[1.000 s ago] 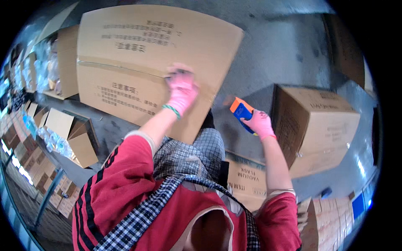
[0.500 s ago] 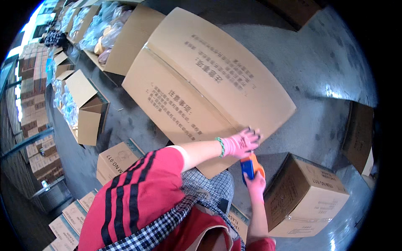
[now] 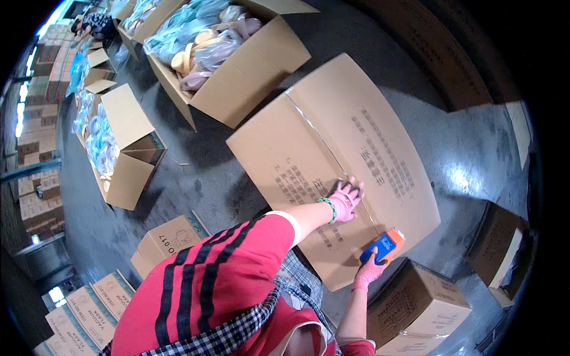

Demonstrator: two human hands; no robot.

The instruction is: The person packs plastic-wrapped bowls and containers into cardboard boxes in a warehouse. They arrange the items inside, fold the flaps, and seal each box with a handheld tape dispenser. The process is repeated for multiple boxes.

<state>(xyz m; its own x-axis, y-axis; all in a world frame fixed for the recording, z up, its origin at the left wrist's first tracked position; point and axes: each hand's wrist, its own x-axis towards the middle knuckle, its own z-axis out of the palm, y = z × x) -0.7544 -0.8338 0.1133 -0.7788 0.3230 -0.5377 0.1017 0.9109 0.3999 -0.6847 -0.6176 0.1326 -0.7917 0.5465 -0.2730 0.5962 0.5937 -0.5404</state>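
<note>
A large closed brown carton (image 3: 279,139) lies in front of me, with dark printing on both flaps. A shiny strip of clear tape (image 3: 313,129) runs along its middle seam. My left hand (image 3: 345,202), in a pink glove with dark fingertips, lies on the carton beside the seam, fingers spread. Gripped in my right hand (image 3: 369,274), also pink-gloved, is a blue and orange tape dispenser (image 3: 385,245). It sits over the seam near the carton's near right edge. Whether tape still joins the dispenser to the strip, I cannot make out.
Beyond stands an open carton (image 3: 249,77) full of bagged pastel items. Another open carton (image 3: 133,181) is at the left. Closed cartons (image 3: 418,308) stand at my right and lower left (image 3: 169,243). A person (image 3: 98,26) bends over far left, near stacked boxes (image 3: 38,148).
The dispenser has come up from the carton's near edge onto its top. My left hand has moved back along the seam. The view has shifted, showing more of the filled carton beyond.
</note>
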